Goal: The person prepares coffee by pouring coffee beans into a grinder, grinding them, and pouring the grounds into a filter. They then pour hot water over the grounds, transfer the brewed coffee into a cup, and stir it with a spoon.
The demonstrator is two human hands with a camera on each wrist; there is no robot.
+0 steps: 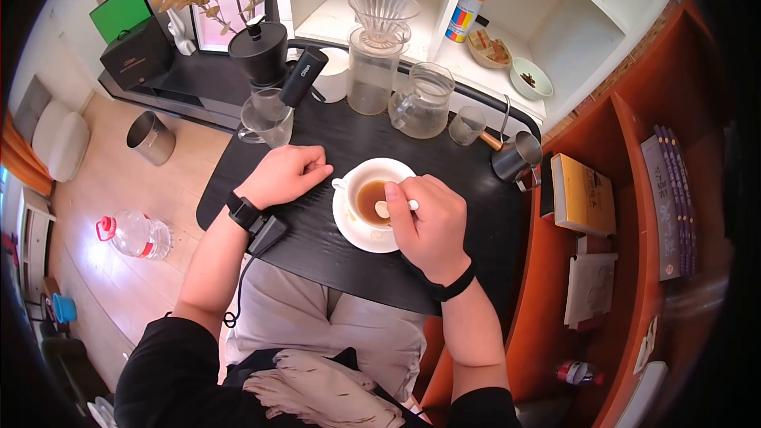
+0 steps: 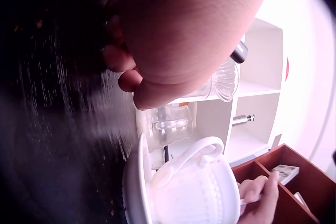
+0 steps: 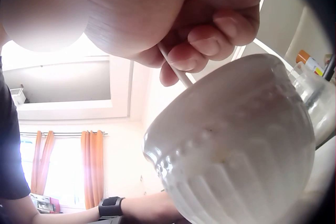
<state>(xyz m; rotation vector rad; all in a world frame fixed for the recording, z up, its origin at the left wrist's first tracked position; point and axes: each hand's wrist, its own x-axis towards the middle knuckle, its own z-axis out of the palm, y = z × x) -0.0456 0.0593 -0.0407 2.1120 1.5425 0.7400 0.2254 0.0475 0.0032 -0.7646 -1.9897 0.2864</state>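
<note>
A white cup (image 1: 366, 190) of brown liquid stands on a white saucer (image 1: 357, 236) on the black table. Over its right side my right hand (image 1: 432, 218) pinches a small white spoon (image 1: 383, 209), whose lower end is at the liquid. The same hand (image 3: 210, 29) shows above the cup (image 3: 236, 140) in the right wrist view, fingers curled round the thin handle. My left hand (image 1: 285, 177) rests on the table left of the cup, fingers loosely curled and holding nothing. In the left wrist view it (image 2: 173, 40) is above the cup handle (image 2: 194, 153).
Behind the cup stand a grinder (image 1: 260, 51), a glass dripper (image 1: 384, 12) on its server, a glass pot (image 1: 424, 103), a small glass (image 1: 467, 125) and a metal pitcher (image 1: 515, 156). A black device (image 1: 268, 235) lies at the left wrist. Bookshelves (image 1: 634, 190) stand at the right.
</note>
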